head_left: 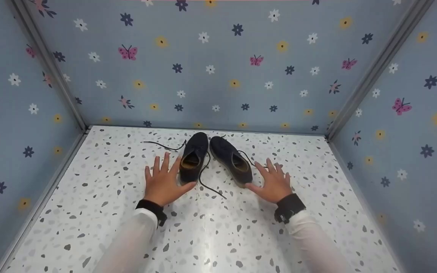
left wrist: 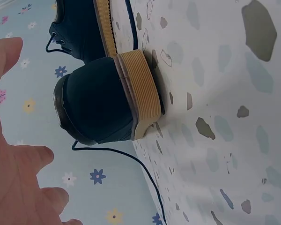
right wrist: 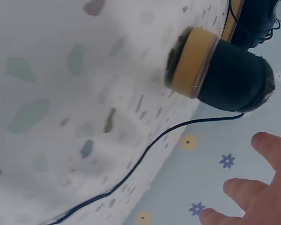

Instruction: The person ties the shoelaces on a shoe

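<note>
Left hand (head_left: 162,186) and right hand (head_left: 273,185), fingers spread beside dark shoes (head_left: 197,144), seem at the reaching stage; gripping calls for inward curling.

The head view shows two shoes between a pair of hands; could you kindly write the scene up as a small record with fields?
left shoe: dark, upright, toe toward the back panel
right shoe: matching, upright, toe close to the left shoe's, heel angled away
laces: loose, trailing on the floor
left hand: fingers spread, beside the left shoe, holding nothing
right hand: fingers spread, beside the right shoe, holding nothing
floor: white, speckled
back panel: blue-grey, flowers and butterflies
</note>
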`<state>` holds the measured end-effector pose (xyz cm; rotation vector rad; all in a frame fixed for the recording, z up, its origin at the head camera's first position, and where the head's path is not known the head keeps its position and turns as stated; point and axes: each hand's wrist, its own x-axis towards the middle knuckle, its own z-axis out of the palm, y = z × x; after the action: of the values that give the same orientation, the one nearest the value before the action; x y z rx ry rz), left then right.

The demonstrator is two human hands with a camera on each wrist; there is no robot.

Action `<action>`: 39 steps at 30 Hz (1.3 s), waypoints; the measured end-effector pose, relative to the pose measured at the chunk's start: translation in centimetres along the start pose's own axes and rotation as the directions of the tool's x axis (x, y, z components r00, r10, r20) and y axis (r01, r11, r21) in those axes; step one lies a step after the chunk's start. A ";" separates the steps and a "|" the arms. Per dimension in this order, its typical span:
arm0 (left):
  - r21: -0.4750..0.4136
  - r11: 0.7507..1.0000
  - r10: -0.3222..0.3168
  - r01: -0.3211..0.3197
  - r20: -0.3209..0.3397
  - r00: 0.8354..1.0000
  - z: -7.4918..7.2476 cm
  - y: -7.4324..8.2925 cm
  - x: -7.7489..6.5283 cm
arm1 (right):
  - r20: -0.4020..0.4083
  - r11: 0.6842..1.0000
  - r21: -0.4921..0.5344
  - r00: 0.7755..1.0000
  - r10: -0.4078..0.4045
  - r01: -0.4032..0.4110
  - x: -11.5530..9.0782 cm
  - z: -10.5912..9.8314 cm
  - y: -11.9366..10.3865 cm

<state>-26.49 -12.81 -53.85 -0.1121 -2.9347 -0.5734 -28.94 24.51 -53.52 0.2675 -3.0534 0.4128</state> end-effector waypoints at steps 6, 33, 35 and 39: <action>-0.006 1.000 -0.004 0.004 0.007 1.000 0.0 0.1 -0.2 | 0.029 0.989 -0.023 0.989 -0.146 0.147 1.3 -0.8 -1.7; -0.128 0.987 0.108 -0.096 0.092 0.990 -0.6 1.1 -0.3 | 0.212 0.978 0.103 0.957 -0.198 0.180 4.8 0.2 -2.1; -0.217 0.971 0.124 -0.099 0.105 0.987 -0.8 1.3 -0.3 | 0.195 0.977 0.103 0.959 -0.204 0.187 4.8 0.3 -2.1; -0.365 0.927 0.137 -0.086 0.115 0.984 -1.3 1.8 -0.3 | 0.135 0.970 0.136 0.966 -0.220 0.202 4.5 0.3 -2.2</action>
<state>-25.89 -11.64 -52.08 -0.3726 -2.8914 -1.1204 -32.97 21.61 -52.88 0.6525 -3.1001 0.5896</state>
